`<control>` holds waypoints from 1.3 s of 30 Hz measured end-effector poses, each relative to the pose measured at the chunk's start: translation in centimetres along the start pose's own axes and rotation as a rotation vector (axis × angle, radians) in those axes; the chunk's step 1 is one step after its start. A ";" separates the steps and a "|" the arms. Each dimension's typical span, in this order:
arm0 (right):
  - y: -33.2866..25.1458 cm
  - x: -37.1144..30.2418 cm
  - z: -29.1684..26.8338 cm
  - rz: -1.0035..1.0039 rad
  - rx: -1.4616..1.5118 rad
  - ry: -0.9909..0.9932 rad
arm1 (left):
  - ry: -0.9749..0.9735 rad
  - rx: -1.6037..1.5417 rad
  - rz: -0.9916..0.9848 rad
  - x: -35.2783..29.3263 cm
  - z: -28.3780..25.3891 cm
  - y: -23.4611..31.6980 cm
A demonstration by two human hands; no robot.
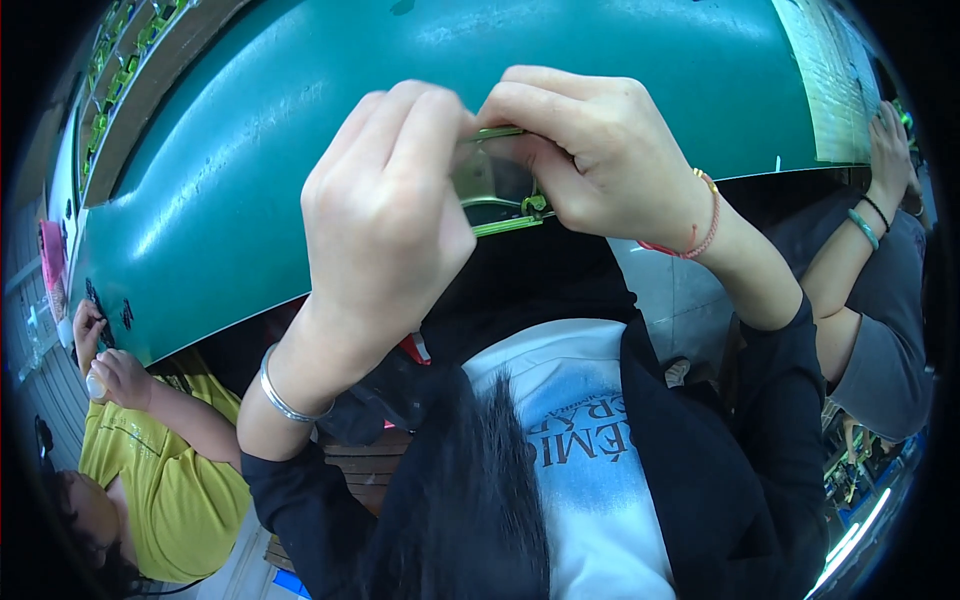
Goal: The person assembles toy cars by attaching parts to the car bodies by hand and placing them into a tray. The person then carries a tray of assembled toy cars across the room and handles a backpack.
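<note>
Right hand point(590, 140) has a green frame point(508, 226) pinched thumb-to-finger, near the front edge of a teal table point(240, 190); left hand point(385, 205) curls at its other end, tips hidden, can't tell its grip. Tray point(138, 120) of green bits point(118, 84) far left.

Both hands raised before the torso, close together; contact between them unclear. Left hand point(385, 195): back toward the camera, fingers curled, tips hidden, slight blur at the knuckles. Right hand point(600, 140): index finger bent, thumb extended below it, both directed toward the left hand. Left forearm point(275, 425) rises from lower left; right forearm point(760, 260) slants in from lower right. Wrists bare of sleeve.
</note>
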State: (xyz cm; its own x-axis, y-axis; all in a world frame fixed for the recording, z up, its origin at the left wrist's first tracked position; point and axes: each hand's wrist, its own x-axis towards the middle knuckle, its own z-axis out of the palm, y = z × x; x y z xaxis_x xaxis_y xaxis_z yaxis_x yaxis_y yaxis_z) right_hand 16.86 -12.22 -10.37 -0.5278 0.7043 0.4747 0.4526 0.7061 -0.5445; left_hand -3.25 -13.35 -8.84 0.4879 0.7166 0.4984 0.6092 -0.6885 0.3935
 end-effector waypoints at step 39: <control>-2.0 0.7 -1.1 0.046 -0.146 -0.017 | -0.001 -0.019 0.051 0.7 -1.8 -0.2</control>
State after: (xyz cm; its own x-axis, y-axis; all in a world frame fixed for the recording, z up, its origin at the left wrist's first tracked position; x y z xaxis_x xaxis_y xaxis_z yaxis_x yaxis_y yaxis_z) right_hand 16.36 -13.04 -8.17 -0.5158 0.7357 0.4390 0.5756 0.6771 -0.4585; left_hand -4.18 -12.88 -7.15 0.5186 0.6804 0.5178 0.5717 -0.7262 0.3817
